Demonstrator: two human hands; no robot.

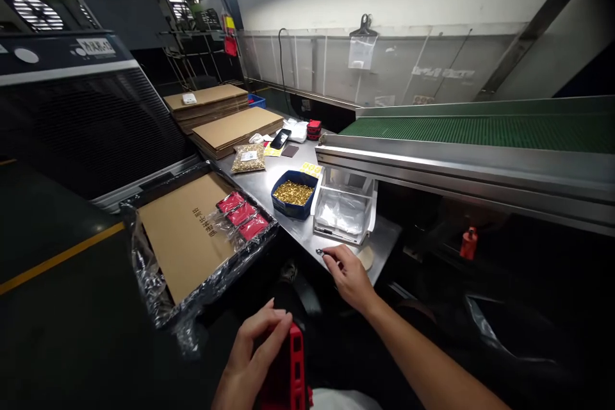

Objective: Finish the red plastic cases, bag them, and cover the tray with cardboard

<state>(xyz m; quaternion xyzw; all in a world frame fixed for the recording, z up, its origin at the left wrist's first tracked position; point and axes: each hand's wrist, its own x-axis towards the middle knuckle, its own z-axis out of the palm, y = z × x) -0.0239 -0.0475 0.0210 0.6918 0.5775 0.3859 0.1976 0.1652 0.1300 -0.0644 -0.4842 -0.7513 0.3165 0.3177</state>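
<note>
My left hand [257,339] is low at the bottom centre, its fingers wrapped round a red plastic part [292,368] with slots, held over my lap. My right hand [346,274] reaches to the near edge of the steel worktable [283,166], thumb and forefinger pinched on a small dark metal piece [319,251]. Just beyond it stands a clear plastic bin [343,208] holding clear bags. A blue tray [293,194] of small brass parts sits left of that bin.
A cardboard-lined box [192,230] wrapped in plastic holds three red packets [241,213] at my left. Stacks of flat cardboard [235,128], a bag of brass parts [248,158] and a phone [280,138] lie farther back. A green conveyor [480,131] runs along the right.
</note>
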